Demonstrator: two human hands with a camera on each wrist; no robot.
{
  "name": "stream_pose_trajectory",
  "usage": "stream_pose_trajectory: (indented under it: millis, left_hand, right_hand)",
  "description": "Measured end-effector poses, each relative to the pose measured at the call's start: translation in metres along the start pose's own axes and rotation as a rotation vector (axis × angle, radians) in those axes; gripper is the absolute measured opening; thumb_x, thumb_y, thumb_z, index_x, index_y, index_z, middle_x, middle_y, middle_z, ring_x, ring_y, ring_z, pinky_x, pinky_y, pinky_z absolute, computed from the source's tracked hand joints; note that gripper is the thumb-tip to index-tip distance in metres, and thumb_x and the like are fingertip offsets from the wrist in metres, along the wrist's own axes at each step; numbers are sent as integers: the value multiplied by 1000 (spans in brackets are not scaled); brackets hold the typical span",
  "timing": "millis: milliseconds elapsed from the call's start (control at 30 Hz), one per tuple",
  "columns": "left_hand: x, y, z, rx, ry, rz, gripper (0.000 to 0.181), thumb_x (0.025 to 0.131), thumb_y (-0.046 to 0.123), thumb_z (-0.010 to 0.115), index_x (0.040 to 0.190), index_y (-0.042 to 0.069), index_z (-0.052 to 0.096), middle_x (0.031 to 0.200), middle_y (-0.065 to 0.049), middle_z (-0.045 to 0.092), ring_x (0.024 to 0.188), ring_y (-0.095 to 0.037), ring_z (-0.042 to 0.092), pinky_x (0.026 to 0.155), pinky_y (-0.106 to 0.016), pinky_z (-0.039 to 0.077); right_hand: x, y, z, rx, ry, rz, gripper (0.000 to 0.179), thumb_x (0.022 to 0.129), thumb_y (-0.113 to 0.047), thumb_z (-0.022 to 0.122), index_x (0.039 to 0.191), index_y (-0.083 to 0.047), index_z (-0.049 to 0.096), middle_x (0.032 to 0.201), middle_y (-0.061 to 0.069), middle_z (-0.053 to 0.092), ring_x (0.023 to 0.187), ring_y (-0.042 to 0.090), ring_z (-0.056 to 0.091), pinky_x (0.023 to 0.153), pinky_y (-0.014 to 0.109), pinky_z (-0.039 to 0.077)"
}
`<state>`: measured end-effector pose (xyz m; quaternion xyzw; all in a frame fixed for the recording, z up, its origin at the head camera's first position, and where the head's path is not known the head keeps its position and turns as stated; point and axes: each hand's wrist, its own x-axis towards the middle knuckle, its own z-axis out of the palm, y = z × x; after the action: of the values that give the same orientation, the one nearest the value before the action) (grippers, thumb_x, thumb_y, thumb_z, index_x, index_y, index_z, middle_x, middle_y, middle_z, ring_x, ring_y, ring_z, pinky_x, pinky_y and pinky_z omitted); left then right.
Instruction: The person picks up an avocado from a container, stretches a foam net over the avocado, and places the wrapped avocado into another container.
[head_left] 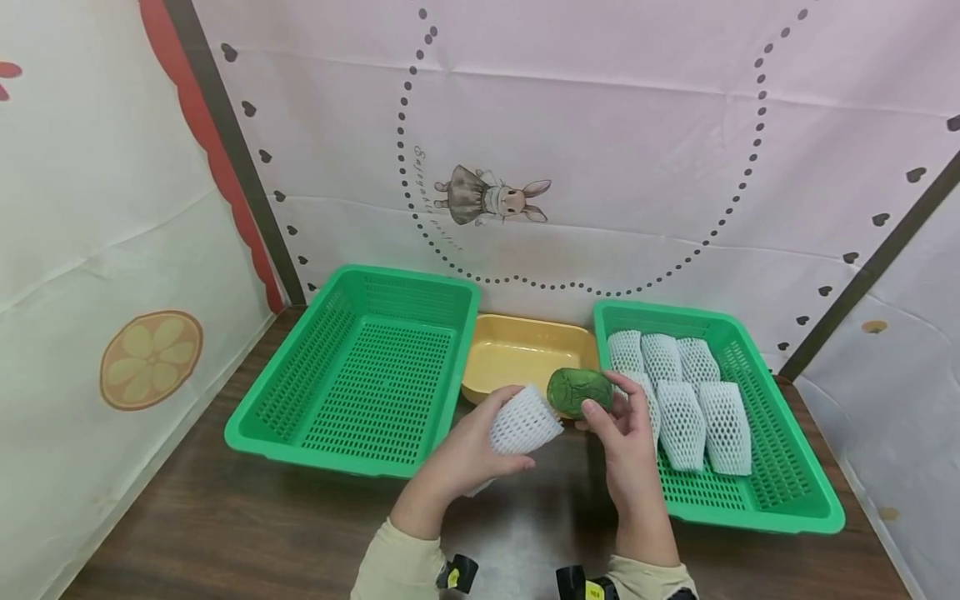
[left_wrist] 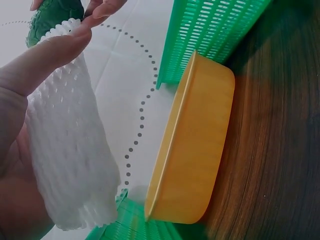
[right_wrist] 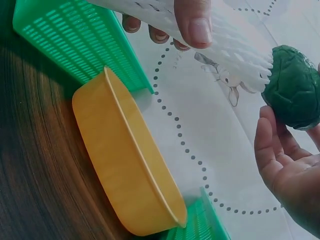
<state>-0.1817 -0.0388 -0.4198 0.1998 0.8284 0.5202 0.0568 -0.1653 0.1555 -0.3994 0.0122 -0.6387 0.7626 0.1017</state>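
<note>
My left hand (head_left: 468,454) holds a white foam net sleeve (head_left: 525,423), its fingers and thumb around the sides. In the left wrist view the sleeve (left_wrist: 72,145) hangs long below the thumb. My right hand (head_left: 626,429) grips a small green cabbage (head_left: 577,392), dark and veined, between thumb and fingers. The cabbage (right_wrist: 294,87) is right at the sleeve's mouth in the right wrist view, most of it outside the netting. Both hands are raised in front of a yellow basin (head_left: 525,333).
At the left stands a green perforated basket (head_left: 367,375). A second green basket (head_left: 795,433) at the right holds several white foam net sleeves (head_left: 682,425) in rows. The brown wooden table (head_left: 247,525) meets a printed cloth (head_left: 600,167) behind and at the sides.
</note>
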Motion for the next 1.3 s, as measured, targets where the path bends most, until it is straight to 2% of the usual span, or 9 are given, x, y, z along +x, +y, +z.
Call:
stream_pose_trajectory:
  millis: [133, 333, 467, 767, 933, 1033, 1100, 1200, 1300]
  left_hand:
    - [0, 0, 1, 11, 1, 15, 84, 69, 15, 82, 139, 18, 35, 120, -5, 53, 102, -20, 54, 83, -39, 46]
    - [1, 2, 4, 24, 9, 19, 82, 70, 15, 81, 138, 16, 36, 121, -3, 51, 103, -19, 52, 85, -39, 45]
    - [3, 2, 8, 47, 19, 6, 77, 72, 14, 79, 137, 15, 37, 120, -2, 50, 103, -17, 51, 86, -39, 44]
    - [5, 5, 17, 177, 2, -56, 71, 74, 15, 75, 136, 14, 40, 116, -6, 49, 98, -20, 52, 81, -41, 45]
    - [4, 10, 20, 183, 35, -26, 62, 74, 13, 75, 128, 11, 45, 112, -3, 50, 97, -17, 53, 83, -39, 46]
    - [5, 12, 21, 185, 54, -11, 57, 75, 15, 75, 124, 11, 45, 110, -1, 51, 95, -16, 53, 83, -38, 46]
    - [5, 12, 21, 193, 59, -17, 58, 76, 18, 76, 124, 11, 45, 111, -1, 51, 96, -15, 54, 84, -38, 46]
    - [6, 13, 22, 211, 63, -36, 65, 75, 25, 77, 128, 10, 43, 115, -3, 54, 100, -17, 54, 86, -39, 46]
    - [6, 14, 23, 283, 96, -38, 72, 71, 33, 80, 129, 10, 44, 114, -4, 57, 100, -18, 56, 85, -40, 46]
  right_hand:
    - [0, 1, 0, -14, 21, 6, 44, 91, -3, 55, 132, -3, 38, 111, 8, 52, 96, 18, 53, 74, 29, 50]
    - [-1, 3, 0, -66, 39, 49, 49, 89, -4, 60, 134, -10, 43, 113, 8, 49, 103, 21, 48, 79, 27, 48]
    - [-3, 2, 0, -78, 8, 50, 52, 88, -2, 60, 136, -9, 42, 117, 8, 46, 110, 21, 45, 83, 25, 46]
    - [-5, 2, -1, -73, -92, -4, 48, 89, 1, 56, 135, -2, 43, 126, 5, 45, 106, 16, 51, 82, 24, 47]
    - [-5, 2, -1, -147, -47, 69, 43, 92, -9, 56, 134, -6, 47, 117, 4, 51, 93, 14, 50, 71, 23, 43]
    - [-5, 2, -1, -169, -34, 94, 44, 92, -11, 57, 134, -9, 46, 117, 5, 51, 95, 14, 51, 74, 22, 44]
    - [-6, 2, 0, -193, -53, 71, 47, 89, -8, 60, 133, -8, 45, 118, 6, 51, 97, 15, 51, 76, 22, 44]
    - [-6, 3, 0, -249, -116, -8, 46, 85, -2, 64, 126, -4, 43, 113, 10, 52, 95, 17, 51, 74, 24, 44]
    - [-7, 5, -2, -300, -171, -67, 41, 81, 1, 67, 116, -2, 47, 106, 11, 54, 92, 18, 51, 71, 26, 44]
